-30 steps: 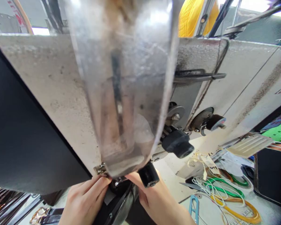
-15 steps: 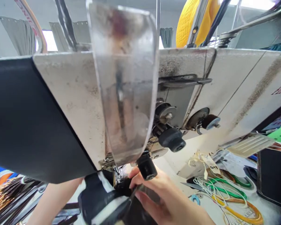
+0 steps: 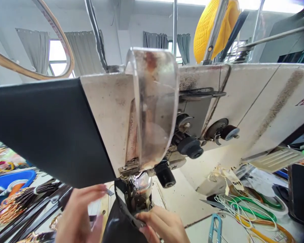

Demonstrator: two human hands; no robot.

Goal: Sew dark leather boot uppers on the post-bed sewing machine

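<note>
Black piece (image 3: 123, 222) sits left of and in front of the machine's presser foot (image 3: 141, 195), narrow end up by the foot and pointing away from the wearer; long axis runs near-far, broad part spreading toward the wearer and cut off by the view, right-hand edge strip slanting down to the right. Can't tell if any of it lies under the foot. Left to right: blue basin (image 3: 26, 175) on the left side of the table (image 3: 196, 233), copper-coloured rings (image 3: 8, 211) and dark straps (image 3: 49, 211) bundled nearer. Left hand (image 3: 77, 214), blurred, is raised left of the black piece, apart from it, thumb and forefinger separated; small grey bit (image 3: 109, 192) at the fingertip, can't tell if gripped. Sewing machine (image 3: 111, 111) spans the middle, clear guard (image 3: 157, 114) on its front. Right hand (image 3: 164, 222) pinches the piece's edge strip between thumb and fingers, just in front of the foot. Table's right side: light-blue tool (image 3: 214, 228), then green-handled scissors (image 3: 255, 209) tangled with white cord (image 3: 226, 199), dark flat object (image 3: 302, 194) beyond.
</note>
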